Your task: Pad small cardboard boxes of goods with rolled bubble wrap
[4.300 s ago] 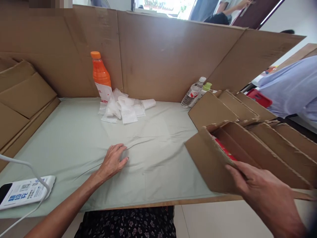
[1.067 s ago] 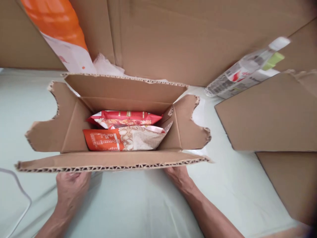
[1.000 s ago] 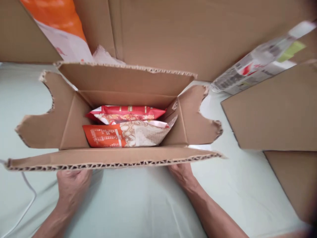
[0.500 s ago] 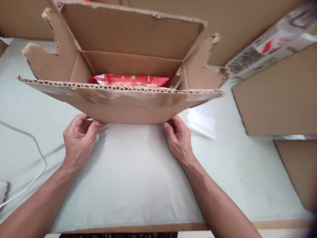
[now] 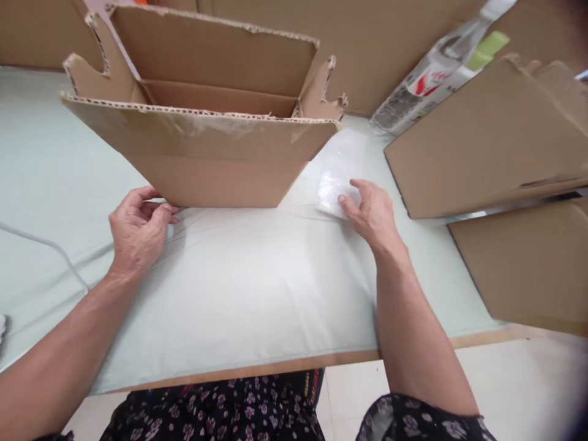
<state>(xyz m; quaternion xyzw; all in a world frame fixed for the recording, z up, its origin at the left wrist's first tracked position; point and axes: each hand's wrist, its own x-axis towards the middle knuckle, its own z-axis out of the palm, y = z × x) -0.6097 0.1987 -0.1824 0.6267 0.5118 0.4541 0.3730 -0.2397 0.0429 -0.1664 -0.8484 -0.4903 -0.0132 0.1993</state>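
Note:
An open cardboard box (image 5: pixel 220 162) stands upright on the cloth-covered table, its torn flaps raised. At the box's lower left corner, my left hand (image 5: pixel 140 229) has its fingers curled against the cardboard. My right hand (image 5: pixel 370 214) is off the box, with thumb and forefinger apart. Those fingertips are at the edge of a clear, crinkled plastic packet, like bubble wrap (image 5: pixel 333 184), lying right of the box. The front flap hides most of the box's inside.
Behind the packet, a clear plastic bottle (image 5: pixel 429 79) leans beside a green-topped item (image 5: pixel 489 49). Two more cardboard boxes (image 5: pixel 491 141) line the right side. A white cable (image 5: pixel 50 245) crosses the left of the table (image 5: pixel 257 288). More cardboard stands along the back.
My right hand has left the box's lower right corner and moved right to the plastic packet. My left hand stays at its corner. The view has shifted, and the red packet inside is now hidden.

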